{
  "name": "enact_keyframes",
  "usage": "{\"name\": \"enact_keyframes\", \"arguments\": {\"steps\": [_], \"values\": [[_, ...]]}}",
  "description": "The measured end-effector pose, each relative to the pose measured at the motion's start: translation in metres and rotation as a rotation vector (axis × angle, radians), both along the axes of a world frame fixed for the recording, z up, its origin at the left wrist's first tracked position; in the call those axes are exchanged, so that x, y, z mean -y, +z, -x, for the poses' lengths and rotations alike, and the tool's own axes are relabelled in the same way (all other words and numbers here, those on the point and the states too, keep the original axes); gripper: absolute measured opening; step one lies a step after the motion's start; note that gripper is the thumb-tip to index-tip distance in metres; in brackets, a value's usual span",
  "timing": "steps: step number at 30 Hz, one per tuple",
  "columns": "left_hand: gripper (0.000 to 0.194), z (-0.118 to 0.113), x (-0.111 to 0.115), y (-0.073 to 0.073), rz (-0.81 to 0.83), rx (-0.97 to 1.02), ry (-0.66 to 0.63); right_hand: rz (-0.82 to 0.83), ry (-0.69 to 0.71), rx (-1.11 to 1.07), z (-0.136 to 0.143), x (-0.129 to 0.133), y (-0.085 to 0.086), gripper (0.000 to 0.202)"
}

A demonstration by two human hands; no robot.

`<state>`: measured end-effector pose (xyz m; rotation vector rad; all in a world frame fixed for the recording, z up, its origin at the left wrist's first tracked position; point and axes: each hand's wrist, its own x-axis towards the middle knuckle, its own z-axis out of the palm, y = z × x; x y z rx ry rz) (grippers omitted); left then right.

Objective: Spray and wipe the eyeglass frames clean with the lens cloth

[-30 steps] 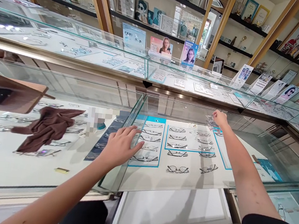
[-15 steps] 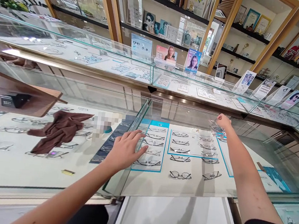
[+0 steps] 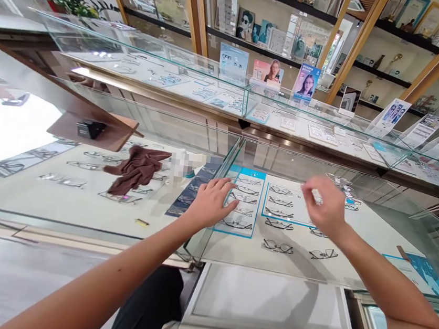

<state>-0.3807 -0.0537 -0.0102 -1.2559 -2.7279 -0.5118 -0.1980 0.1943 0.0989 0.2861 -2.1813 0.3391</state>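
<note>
My left hand (image 3: 211,203) rests at the glass divider (image 3: 224,170) between two display cases. Its fingers are spread and hold nothing. Over the right-hand case is my right hand (image 3: 324,205), its fingers curled in toward the thumb, with nothing visible in them. Behind it, a cluster of spectacles (image 3: 344,186) sits at the back of the case. Glasses (image 3: 281,201) lie in rows on a blue-edged white sheet, partly hidden by my right hand. Two pairs sit nearer the front: dark-framed glasses (image 3: 277,246) and tilted glasses (image 3: 323,254).
In the left case a brown cloth (image 3: 135,171) covers some spectacles, with a small yellow item (image 3: 142,223) nearby. A wooden-edged mirror (image 3: 92,128) leans in at left. Another glass counter (image 3: 197,85) runs behind. A white drawer (image 3: 271,302) is below.
My right hand has come back from the spectacles at the rear of the case, toward me. My left hand stays at the divider. The view has shifted left.
</note>
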Motion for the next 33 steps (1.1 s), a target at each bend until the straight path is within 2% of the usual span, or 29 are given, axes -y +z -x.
{"name": "enact_keyframes", "arguments": {"steps": [3,4,6,9,12,16,21,25,29,33], "values": [[0.051,0.000,-0.003,0.000,0.018,-0.026,-0.001,-0.005,0.352,0.198,-0.037,0.066,-0.018,0.023],[0.052,0.000,-0.004,0.000,0.025,-0.037,-0.005,-0.001,0.452,0.287,-0.048,0.083,-0.030,0.021],[0.053,0.000,-0.005,-0.001,0.031,-0.060,-0.015,-0.020,0.561,0.451,-0.065,0.109,-0.062,0.019],[0.053,0.004,-0.009,-0.003,0.032,-0.098,-0.052,-0.055,0.585,0.646,-0.075,0.131,-0.121,0.021],[0.055,0.009,-0.014,-0.001,0.053,-0.115,-0.112,-0.091,0.540,0.732,-0.066,0.137,-0.172,0.024],[0.053,0.016,-0.025,0.006,0.095,-0.111,-0.116,-0.038,0.453,0.703,-0.039,0.131,-0.215,0.027],[0.055,0.020,-0.035,0.010,0.124,-0.107,-0.087,0.023,0.245,0.533,-0.005,0.102,-0.241,0.028],[0.066,0.021,-0.032,0.005,0.117,-0.065,-0.076,0.075,0.027,0.466,0.020,0.056,-0.241,0.030],[0.075,0.024,-0.024,0.002,0.151,-0.009,-0.076,0.132,-0.285,0.445,0.038,-0.023,-0.225,0.027],[0.075,0.025,-0.018,0.003,0.167,-0.007,-0.090,0.230,-0.728,0.421,0.028,-0.120,-0.206,0.026]]}}
